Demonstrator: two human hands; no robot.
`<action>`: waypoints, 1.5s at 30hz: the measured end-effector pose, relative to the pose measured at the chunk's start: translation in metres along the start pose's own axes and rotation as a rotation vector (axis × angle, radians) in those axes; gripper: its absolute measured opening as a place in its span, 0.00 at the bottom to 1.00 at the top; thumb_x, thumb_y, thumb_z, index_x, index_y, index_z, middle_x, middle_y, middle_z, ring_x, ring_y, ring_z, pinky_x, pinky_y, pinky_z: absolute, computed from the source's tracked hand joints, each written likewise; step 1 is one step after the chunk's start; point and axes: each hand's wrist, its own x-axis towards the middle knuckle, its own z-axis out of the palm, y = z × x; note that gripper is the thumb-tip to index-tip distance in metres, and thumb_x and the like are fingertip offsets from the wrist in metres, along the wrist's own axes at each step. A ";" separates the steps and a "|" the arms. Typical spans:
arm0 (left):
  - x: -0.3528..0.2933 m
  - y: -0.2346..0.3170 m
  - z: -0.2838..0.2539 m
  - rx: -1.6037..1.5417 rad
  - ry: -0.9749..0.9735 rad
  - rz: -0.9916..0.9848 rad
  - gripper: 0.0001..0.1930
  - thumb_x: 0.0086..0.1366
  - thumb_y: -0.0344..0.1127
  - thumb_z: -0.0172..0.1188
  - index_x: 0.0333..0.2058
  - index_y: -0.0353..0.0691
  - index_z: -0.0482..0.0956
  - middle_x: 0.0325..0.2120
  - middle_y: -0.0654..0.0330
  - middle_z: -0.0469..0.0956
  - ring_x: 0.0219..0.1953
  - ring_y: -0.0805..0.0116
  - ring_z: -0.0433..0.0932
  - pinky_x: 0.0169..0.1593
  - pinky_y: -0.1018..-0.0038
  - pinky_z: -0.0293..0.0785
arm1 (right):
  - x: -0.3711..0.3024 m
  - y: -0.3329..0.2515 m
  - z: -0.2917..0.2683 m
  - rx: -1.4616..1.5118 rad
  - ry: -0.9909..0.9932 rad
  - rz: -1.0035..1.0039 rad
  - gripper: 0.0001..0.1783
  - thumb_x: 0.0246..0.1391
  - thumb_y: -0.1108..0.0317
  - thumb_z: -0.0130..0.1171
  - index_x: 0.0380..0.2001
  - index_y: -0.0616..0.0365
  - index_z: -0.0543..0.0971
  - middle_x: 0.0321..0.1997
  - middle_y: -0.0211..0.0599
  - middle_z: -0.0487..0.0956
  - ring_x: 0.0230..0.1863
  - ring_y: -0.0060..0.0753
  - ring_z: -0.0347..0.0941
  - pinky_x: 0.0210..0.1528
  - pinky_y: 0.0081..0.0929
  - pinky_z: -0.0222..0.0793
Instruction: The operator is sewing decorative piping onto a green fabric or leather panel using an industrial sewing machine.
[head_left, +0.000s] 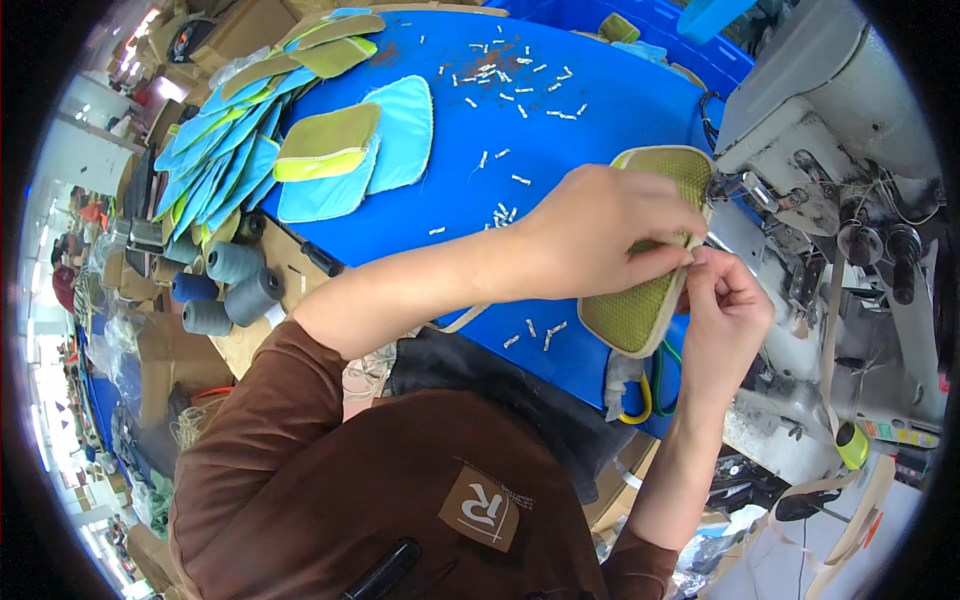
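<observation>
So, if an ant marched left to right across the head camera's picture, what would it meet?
Thread cones → olive-topped piece → loose light-blue piece → left grip → right grip → big grey machine.

Sewing workshop. Big grey sewing machine (pixel 845 110) beyond and right of the person's right hand (pixel 728 300). Blue table (pixel 610 110) under both hands, pale scraps (pixel 521 180) strewn ahead of the left hand (pixel 610 230). Heaped cut cloth (pixel 215 150), blue and green, well left of the hands; thread cones (pixel 254 297) also left, past the left forearm. Blue bin (pixel 725 62) beyond both hands; cardboard (pixel 175 350) far left.
</observation>
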 end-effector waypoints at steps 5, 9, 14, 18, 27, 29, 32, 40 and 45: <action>-0.004 -0.010 -0.005 0.069 -0.156 0.144 0.12 0.57 0.35 0.69 0.41 0.46 0.83 0.30 0.66 0.75 0.26 0.66 0.77 0.24 0.71 0.72 | -0.002 0.008 0.004 -0.001 0.051 -0.025 0.04 0.62 0.75 0.60 0.34 0.65 0.81 0.26 0.23 0.79 0.25 0.08 0.69 0.27 0.09 0.62; 0.004 -0.013 -0.010 0.078 -0.187 0.233 0.12 0.57 0.34 0.69 0.41 0.44 0.82 0.30 0.66 0.74 0.26 0.66 0.77 0.24 0.72 0.72 | -0.001 0.004 0.008 0.024 0.081 -0.021 0.04 0.61 0.74 0.61 0.35 0.65 0.82 0.25 0.22 0.79 0.24 0.08 0.69 0.26 0.09 0.60; 0.009 -0.014 -0.015 0.125 -0.230 0.277 0.11 0.57 0.33 0.67 0.40 0.42 0.81 0.30 0.65 0.72 0.25 0.66 0.76 0.24 0.71 0.73 | -0.002 0.000 0.011 0.028 0.112 0.025 0.07 0.62 0.72 0.60 0.37 0.66 0.82 0.26 0.23 0.79 0.25 0.08 0.69 0.26 0.10 0.60; 0.012 -0.010 -0.017 0.185 -0.309 0.258 0.13 0.56 0.35 0.66 0.41 0.43 0.80 0.32 0.65 0.70 0.24 0.66 0.76 0.24 0.70 0.72 | -0.011 0.001 0.013 0.126 0.131 0.019 0.08 0.64 0.73 0.58 0.42 0.66 0.80 0.34 0.28 0.82 0.34 0.12 0.73 0.36 0.12 0.66; 0.013 -0.006 -0.019 0.303 -0.338 0.262 0.18 0.56 0.38 0.66 0.45 0.41 0.81 0.34 0.66 0.72 0.23 0.67 0.76 0.24 0.72 0.73 | -0.027 0.004 0.024 0.251 0.064 0.048 0.10 0.65 0.70 0.57 0.46 0.64 0.77 0.30 0.25 0.81 0.27 0.07 0.70 0.27 0.08 0.60; 0.013 -0.007 -0.018 0.304 -0.325 0.265 0.18 0.56 0.38 0.66 0.45 0.41 0.81 0.34 0.66 0.73 0.23 0.67 0.77 0.24 0.72 0.73 | -0.025 0.001 0.023 0.194 0.076 0.110 0.09 0.66 0.69 0.56 0.44 0.63 0.78 0.28 0.25 0.80 0.23 0.07 0.69 0.21 0.09 0.59; 0.017 -0.007 -0.019 0.333 -0.315 0.269 0.17 0.56 0.38 0.65 0.45 0.41 0.81 0.34 0.65 0.73 0.23 0.67 0.77 0.25 0.72 0.73 | -0.022 0.000 0.024 0.191 0.093 0.094 0.08 0.66 0.69 0.56 0.43 0.62 0.78 0.26 0.25 0.80 0.21 0.07 0.68 0.18 0.10 0.58; 0.014 -0.009 -0.016 0.370 -0.270 0.282 0.18 0.57 0.39 0.65 0.46 0.43 0.80 0.35 0.66 0.73 0.23 0.67 0.77 0.23 0.71 0.73 | -0.014 0.002 0.026 0.189 0.100 0.062 0.08 0.66 0.70 0.56 0.43 0.62 0.78 0.27 0.25 0.81 0.22 0.07 0.69 0.19 0.09 0.59; 0.006 -0.011 -0.013 0.283 -0.237 0.229 0.19 0.56 0.37 0.66 0.47 0.45 0.79 0.36 0.66 0.73 0.24 0.67 0.78 0.22 0.71 0.73 | -0.014 0.001 0.027 0.177 0.107 0.058 0.08 0.66 0.70 0.56 0.43 0.62 0.78 0.27 0.25 0.81 0.22 0.07 0.69 0.20 0.10 0.59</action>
